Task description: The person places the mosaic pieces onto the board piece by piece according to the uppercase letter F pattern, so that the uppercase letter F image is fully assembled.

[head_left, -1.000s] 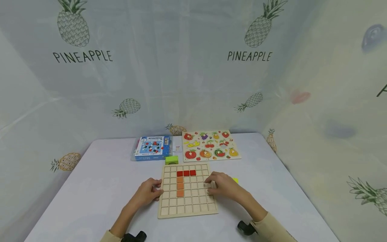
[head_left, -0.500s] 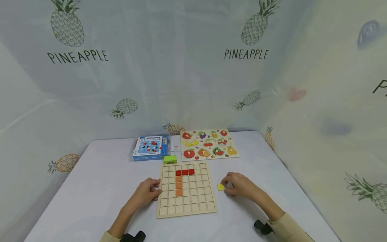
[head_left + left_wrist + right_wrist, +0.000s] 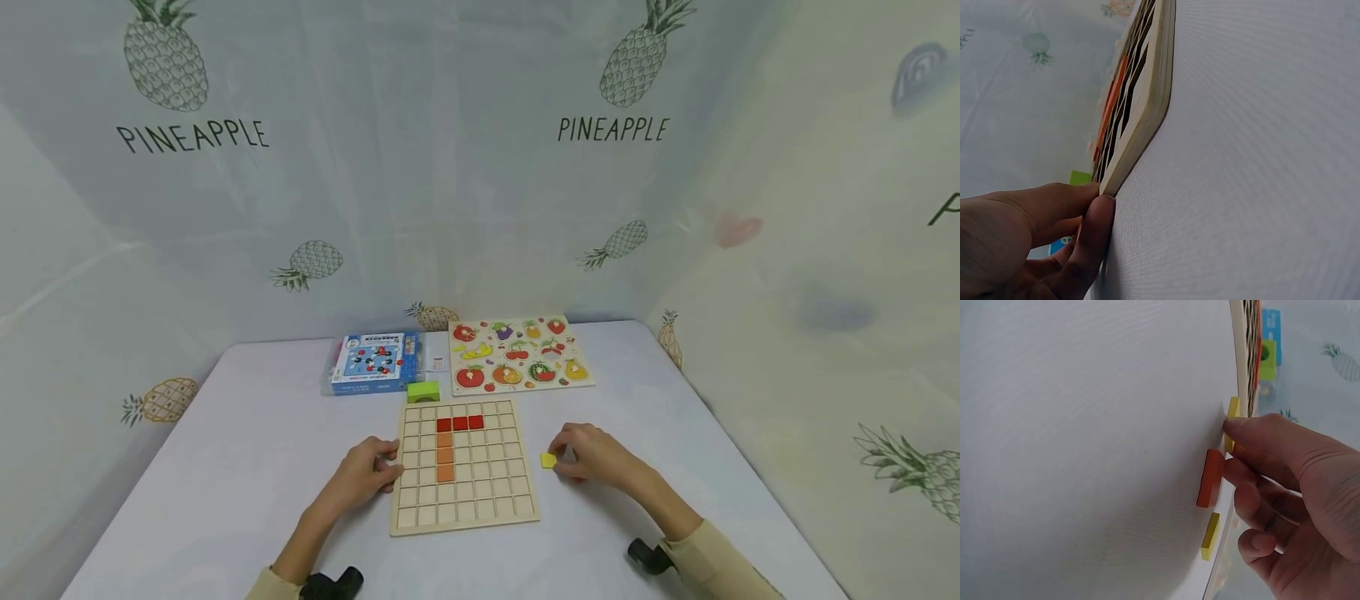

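Observation:
A wooden grid board lies on the table, with a row of red tiles and a column of orange tiles set in its cells. At its left edge my left hand pinches the rim between thumb and fingers; the left wrist view shows this grip at the board's corner. To the right of the board, my right hand pinches a yellow tile at the table surface. Beneath that hand in the right wrist view lie an orange block and another yellow block, hidden from the head view.
Behind the board stand a green block, a blue box in clear wrapping and a fruit puzzle board. The white table ends against a pineapple-print curtain.
My right hand has moved right from over the board's right edge to the table and now pinches a yellow tile there. The left hand keeps its hold on the board.

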### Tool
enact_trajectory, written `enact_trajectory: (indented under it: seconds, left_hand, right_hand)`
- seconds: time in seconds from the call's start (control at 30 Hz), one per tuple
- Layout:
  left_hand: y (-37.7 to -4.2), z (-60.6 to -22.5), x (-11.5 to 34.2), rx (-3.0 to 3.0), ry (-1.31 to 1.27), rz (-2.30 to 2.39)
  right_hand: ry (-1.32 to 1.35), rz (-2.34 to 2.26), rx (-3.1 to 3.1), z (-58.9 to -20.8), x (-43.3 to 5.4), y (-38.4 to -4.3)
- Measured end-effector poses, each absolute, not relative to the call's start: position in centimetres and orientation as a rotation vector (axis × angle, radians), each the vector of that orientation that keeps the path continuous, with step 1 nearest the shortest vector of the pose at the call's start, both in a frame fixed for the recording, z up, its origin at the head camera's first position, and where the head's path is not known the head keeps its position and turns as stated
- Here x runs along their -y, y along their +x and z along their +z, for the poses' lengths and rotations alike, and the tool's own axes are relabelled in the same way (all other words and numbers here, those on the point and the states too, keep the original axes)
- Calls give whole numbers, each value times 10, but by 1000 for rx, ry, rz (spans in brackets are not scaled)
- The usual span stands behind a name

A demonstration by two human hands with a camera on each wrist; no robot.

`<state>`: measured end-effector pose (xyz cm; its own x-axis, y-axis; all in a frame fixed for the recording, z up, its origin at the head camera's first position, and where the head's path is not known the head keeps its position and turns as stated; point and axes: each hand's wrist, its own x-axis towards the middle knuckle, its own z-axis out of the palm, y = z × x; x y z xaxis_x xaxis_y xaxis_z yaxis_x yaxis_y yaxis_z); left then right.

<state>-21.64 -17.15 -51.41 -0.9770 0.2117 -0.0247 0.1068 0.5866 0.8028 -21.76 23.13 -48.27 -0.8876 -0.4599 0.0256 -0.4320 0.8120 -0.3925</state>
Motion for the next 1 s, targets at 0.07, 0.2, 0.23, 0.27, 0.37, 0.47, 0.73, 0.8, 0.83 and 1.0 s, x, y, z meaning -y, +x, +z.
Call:
enact_trajectory:
  seconds: [0.07,0.2,0.23,0.27,0.37,0.47,0.73,0.8,0.83,1.0]
  left_hand:
    - [-217,-514,171,-2691,272,1353]
    - [-216,-513,172,-2686,295,1367]
    - [-216,-512,172,-2686,303,1371]
    - [-216,-512,172,-2684,310,1377]
    - [-215,-510,172,-2673,316,1388]
    - [-215,-511,172,-2660,307,1397]
    - [-215,-510,172,-2670,294,1394]
    - [-215,-510,172,-2668,287,1394]
    - [-215,-510,172,-2667,285,1394]
    - [-213,-510,171,-2670,285,1392]
  right_hand:
    - [-724,-597,-2926,-483,-231,-218]
    - [-729,-588,-2936,-483,-231,-219]
    - [-729,-584,-2940,-482,-231,-219]
    - [-729,-578,-2943,-482,-231,-219]
    - [-720,-559,-2957,-482,-230,-220]
    - [-708,-536,-2972,-482,-229,-221]
    - [-747,-538,-2984,-477,-220,-222]
    - [-773,-548,-2967,-475,-215,-221]
    - [-796,-549,-2960,-474,-212,-221]
    - [-928,-553,-2928,-476,-192,-218]
